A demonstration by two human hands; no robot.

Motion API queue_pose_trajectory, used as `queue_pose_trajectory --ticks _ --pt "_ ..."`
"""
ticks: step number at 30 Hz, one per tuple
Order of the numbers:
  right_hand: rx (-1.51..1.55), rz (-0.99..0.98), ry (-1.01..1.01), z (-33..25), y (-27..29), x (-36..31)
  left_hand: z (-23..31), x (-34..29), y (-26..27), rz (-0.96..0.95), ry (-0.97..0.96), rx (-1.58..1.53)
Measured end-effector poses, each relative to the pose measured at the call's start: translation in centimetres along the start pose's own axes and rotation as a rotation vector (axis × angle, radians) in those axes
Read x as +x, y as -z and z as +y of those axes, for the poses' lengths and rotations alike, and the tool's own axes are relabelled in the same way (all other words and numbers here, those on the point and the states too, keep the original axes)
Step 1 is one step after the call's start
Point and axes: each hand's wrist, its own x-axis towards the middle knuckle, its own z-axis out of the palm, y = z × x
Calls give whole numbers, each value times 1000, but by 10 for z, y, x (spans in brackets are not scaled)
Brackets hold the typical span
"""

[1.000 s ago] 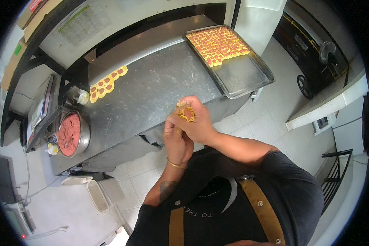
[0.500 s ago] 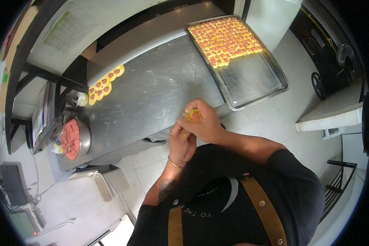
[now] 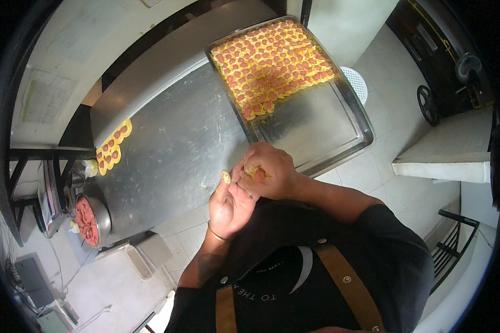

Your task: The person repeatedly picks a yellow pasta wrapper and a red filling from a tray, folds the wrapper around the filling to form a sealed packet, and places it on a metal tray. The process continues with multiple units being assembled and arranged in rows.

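My right hand is curled around a small dumpling, a yellow wrapper with pink meat filling showing at its open top. Close against it, my left hand has its thumb stretched out and its fingertips touching the right hand's fingers. Something pale coats the left thumb's tip. Beyond my hands lies a metal tray, its far part filled with rows of similar dumplings. At the table's left, flat yellow wrappers each carry a dab of pink filling.
A steel bowl of pink ground meat stands at the left end of the steel table. Dark shelf brackets jut out above that side. Behind the tray's right edge shows a white perforated stool top.
My left thumb has lifted away from the dumpling and the left hand has opened. The view has shifted, with the tray now nearer my hands. My right hand keeps hold of the dumpling.
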Motion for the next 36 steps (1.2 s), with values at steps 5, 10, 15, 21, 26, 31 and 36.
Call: queue_pose_trajectory --ticks 5,10,15,21,26,31,36 --pt "74 -114 -326 33 20 -27 -6 32 12 31 136 -7" --pt "-415 -51 -217 65 70 -37 -20 98 30 161 229 242" --pt "-433 -231 -365 94 102 -13 -25 161 28 121 240 325" --pt "-593 20 -448 185 77 13 -37 199 76 274 231 492" --pt "-630 -51 -533 206 62 26 -48 228 82 257 151 514" --pt "-580 -49 -685 206 55 27 -53 237 90 219 101 503" --pt "-649 -40 -649 199 51 32 -52 238 87 234 87 543"
